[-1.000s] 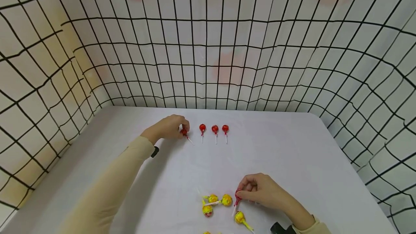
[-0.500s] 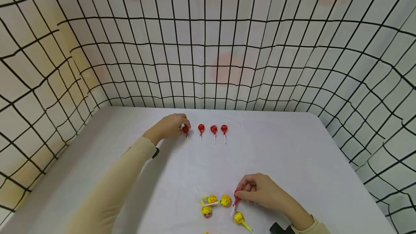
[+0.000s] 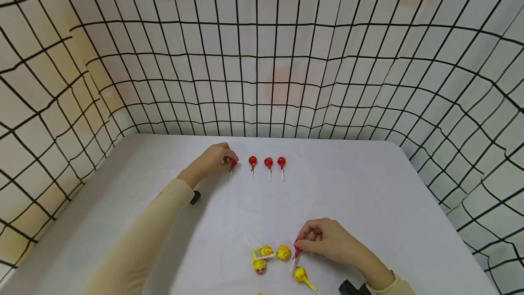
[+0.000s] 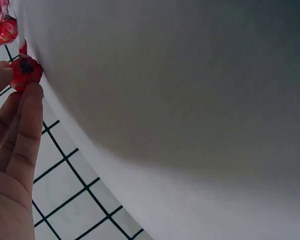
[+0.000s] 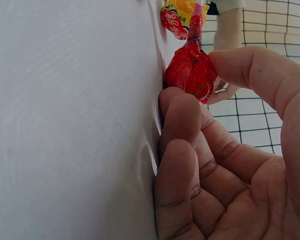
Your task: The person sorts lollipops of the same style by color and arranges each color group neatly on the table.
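Note:
At the far side of the table, my left hand (image 3: 214,162) pinches a red-wrapped lollipop (image 4: 26,73) between thumb and fingertips, its stick pointing toward me. Immediately to its right, three more red lollipops (image 3: 268,163) lie in a row, heads away from me and sticks toward me. Nearer the front, my right hand (image 3: 329,241) holds another red lollipop (image 5: 191,75) by its head, thumb on one side and fingers on the other; its white stick slants down to the left. Yellow lollipops (image 3: 283,252) lie loosely beside that hand, one (image 3: 300,274) just below it.
A white cloth covers the table (image 3: 352,181). Black wire grid panels (image 3: 270,69) backed with white rise along the far, left and right sides. Part of another yellow lollipop shows at the bottom edge of the head view.
The red lollipop in my left hand has turned, its stick swinging from lower right to nearly straight toward me. My right hand keeps its place with its lollipop. The head view shifts slightly.

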`<state>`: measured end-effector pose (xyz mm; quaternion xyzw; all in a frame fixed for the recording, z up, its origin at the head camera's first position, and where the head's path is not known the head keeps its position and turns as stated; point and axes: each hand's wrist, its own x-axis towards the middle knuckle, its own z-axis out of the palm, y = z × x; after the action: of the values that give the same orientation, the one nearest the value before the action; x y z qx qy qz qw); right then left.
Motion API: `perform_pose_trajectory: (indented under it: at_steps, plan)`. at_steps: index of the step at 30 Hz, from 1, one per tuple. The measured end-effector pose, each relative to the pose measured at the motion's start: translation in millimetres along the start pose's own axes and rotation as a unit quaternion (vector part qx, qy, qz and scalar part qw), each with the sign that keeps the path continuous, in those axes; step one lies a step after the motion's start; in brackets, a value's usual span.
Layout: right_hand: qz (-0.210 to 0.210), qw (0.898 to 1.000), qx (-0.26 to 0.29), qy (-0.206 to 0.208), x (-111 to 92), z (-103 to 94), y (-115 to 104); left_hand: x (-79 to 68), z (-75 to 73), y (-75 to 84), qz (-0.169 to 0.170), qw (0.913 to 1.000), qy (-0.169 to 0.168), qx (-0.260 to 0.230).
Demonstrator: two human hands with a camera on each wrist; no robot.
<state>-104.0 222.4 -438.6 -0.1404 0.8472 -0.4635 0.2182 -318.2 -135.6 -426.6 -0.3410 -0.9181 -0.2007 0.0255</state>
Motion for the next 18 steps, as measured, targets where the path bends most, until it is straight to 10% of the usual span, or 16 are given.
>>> perform_pose_trajectory:
  at_steps: [11, 18]
  plan:
    - [-0.002, 1.0, -0.003, -0.001, 0.8, 0.2, 1.7, 5.2, 2.2, 8.1, -0.122, 0.9911, 0.009, -0.051]
    - [0.005, 1.0, -0.007, 0.0, 0.9, 0.5, 0.5, 9.4, 5.3, 11.4, -0.123, 0.9908, 0.031, -0.045]
